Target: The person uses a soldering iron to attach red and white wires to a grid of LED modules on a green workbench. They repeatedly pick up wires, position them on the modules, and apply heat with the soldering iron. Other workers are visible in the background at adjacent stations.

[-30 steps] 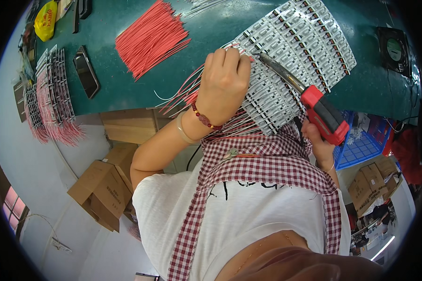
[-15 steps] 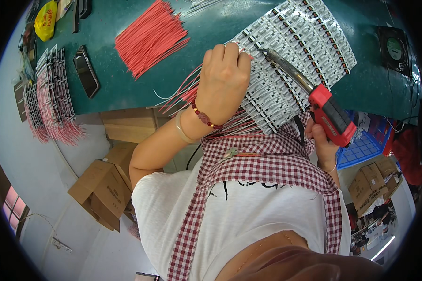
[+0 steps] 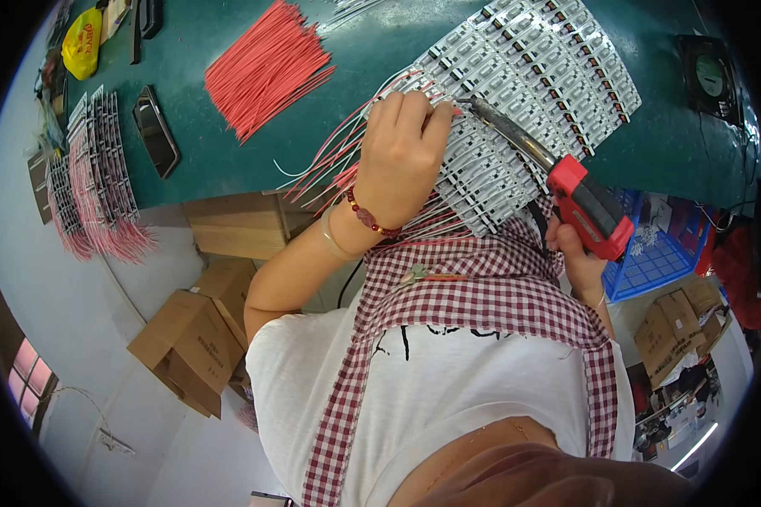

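My left hand (image 3: 400, 156) is closed in a pinch over the left side of a panel of small silver-grey boards (image 3: 524, 76), with a red wire (image 3: 457, 111) showing at its fingertips. My right hand (image 3: 580, 258) grips a red-and-black soldering gun (image 3: 588, 203) by its handle. The gun's dark tip meets the panel just right of my left fingertips; whether it touches the wire cannot be made out. Loose red and white wires (image 3: 325, 165) trail leftward from the panel's edge, partly behind my left hand.
A thick bundle of red wires (image 3: 266, 68) lies on the green table (image 3: 203, 173). Left of it are a phone (image 3: 156, 131), wired panels (image 3: 101, 169) overhanging the edge, and a yellow bag (image 3: 82, 44). At right sit a black fan-like device (image 3: 708, 80) and a blue basket (image 3: 651, 266).
My left hand has come slightly nearer to me along the panel's edge, uncovering wires beyond it. The soldering gun has shifted a little left and nearer with its tip by my fingertips.
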The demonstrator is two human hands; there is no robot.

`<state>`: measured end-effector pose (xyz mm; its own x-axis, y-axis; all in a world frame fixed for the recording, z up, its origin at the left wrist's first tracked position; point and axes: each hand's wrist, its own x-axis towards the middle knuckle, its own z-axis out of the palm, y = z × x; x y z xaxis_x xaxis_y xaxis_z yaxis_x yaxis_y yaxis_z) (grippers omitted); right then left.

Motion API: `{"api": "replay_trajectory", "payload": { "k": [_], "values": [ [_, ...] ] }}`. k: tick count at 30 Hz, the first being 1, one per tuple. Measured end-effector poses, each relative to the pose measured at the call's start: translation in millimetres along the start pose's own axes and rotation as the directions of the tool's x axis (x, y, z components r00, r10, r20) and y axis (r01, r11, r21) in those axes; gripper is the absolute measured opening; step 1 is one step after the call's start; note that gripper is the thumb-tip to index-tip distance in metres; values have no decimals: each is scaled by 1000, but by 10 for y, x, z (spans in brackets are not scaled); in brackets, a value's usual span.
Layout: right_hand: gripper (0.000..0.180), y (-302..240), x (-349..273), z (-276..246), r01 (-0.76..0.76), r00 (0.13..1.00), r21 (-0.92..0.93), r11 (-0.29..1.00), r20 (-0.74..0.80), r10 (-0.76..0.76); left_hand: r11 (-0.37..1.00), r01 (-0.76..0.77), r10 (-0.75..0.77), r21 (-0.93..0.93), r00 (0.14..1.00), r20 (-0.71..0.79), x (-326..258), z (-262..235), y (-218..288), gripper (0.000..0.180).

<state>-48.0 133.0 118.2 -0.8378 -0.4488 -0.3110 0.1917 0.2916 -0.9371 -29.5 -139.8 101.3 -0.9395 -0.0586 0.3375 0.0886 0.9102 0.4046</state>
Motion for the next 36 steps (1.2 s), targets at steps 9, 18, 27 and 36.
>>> {"api": "replay_trajectory", "payload": {
  "k": [9,18,27,36],
  "values": [
    [15,58,-29,-84,-22,1000,-9,1000,19,22,998,-14,12,-66,999,-39,-1,12,-65,26],
    [15,159,35,-97,154,987,-309,939,90,-133,1000,-1,0,-30,1000,-21,-5,36,-57,27],
    [16,77,48,-58,127,992,-250,960,44,-119,1000,2,-2,-28,1000,1,12,16,-54,24],
    [12,99,-79,-72,1,1000,-64,998,-12,-2,1000,4,-4,-16,1000,27,36,-11,-38,22]
  ]
}}
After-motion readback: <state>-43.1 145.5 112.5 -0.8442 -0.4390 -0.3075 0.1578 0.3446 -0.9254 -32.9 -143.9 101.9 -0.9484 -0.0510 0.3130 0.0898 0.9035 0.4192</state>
